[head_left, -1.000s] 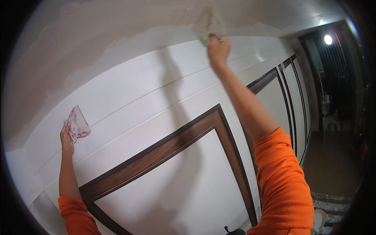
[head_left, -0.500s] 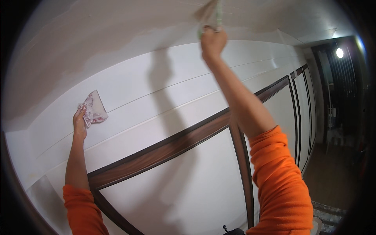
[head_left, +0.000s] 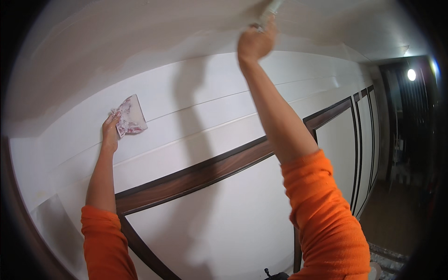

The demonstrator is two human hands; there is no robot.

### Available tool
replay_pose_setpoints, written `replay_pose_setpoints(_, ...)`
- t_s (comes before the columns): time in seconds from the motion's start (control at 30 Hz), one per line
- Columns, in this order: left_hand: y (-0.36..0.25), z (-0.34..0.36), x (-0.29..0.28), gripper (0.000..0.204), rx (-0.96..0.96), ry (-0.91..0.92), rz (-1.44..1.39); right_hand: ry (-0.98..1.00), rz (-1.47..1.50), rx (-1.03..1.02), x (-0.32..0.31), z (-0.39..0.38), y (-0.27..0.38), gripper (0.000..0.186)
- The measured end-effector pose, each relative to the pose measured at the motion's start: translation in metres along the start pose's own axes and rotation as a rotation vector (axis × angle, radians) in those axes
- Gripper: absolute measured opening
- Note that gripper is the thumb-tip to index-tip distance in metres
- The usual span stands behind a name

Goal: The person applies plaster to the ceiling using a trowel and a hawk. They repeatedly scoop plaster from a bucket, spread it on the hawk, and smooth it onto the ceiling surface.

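Observation:
Raised overhead, my right hand (head_left: 255,45) is closed round the pale handle of a putty knife (head_left: 272,11). Its blade is blurred and partly cut off by the top edge; it lies close to the ceiling (head_left: 154,28), but whether it touches I cannot tell. At the left, lower down, my left hand (head_left: 110,133) grips a second piece, a wide, flat plasterer's scraper (head_left: 132,116) with a straight edge and a crumpled, white-and-reddish smeared surface. It is held up in front of the white wall, apart from the other tool.
Patchy, beige and white smears cover the ceiling. The white wall has dark wooden trim (head_left: 200,172) framing white panels (head_left: 233,219). A lit bulb (head_left: 411,74) hangs at the far right, over a dark area with a brown floor (head_left: 385,205).
My left hand and its scraper have shifted right and slightly up in the picture. The right hand's putty knife has tilted to the right, its blade now seen less broadly. The whole view has shifted slightly.

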State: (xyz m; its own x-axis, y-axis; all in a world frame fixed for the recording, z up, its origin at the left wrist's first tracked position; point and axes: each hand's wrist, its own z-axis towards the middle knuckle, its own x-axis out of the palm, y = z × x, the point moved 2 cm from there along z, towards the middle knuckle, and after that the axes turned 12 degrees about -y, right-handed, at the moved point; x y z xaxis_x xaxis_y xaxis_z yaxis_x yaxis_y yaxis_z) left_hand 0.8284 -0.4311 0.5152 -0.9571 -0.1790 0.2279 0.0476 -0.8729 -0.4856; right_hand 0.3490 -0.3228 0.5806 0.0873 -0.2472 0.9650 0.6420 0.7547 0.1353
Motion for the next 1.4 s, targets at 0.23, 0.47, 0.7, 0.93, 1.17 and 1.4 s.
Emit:
replay_pose_setpoints(0.23,0.007,0.016,-0.022,0.049,0.026,-0.015,0.046,0.363,0.294,0.190,-0.040,-0.098,0.088,0.056)
replay_pose_setpoints(0.47,-0.026,-0.015,-0.014,0.040,0.164,-0.111,0.338,0.079,0.247,0.386,-0.030,0.039,-0.043,0.029)
replay_pose_setpoints(0.7,0.002,-0.304,-0.026,0.023,-0.079,0.100,0.244,0.164,0.021,0.060,0.001,0.047,-0.012,0.044)
replay_pose_setpoints(0.93,0.044,-0.539,-0.153,0.016,-0.624,-0.461,0.180,0.269,0.172,0.104,-0.004,-0.091,0.127,0.058)
replay_pose_setpoints(1.17,0.026,-0.815,-0.376,0.038,-0.727,-0.882,0.423,0.318,0.236,0.411,-0.023,-0.130,0.076,0.032)
replay_pose_setpoints(1.4,0.050,-0.910,-0.316,0.041,-0.743,-0.646,0.824,0.108,0.325,0.708,0.030,0.054,-0.085,0.037)
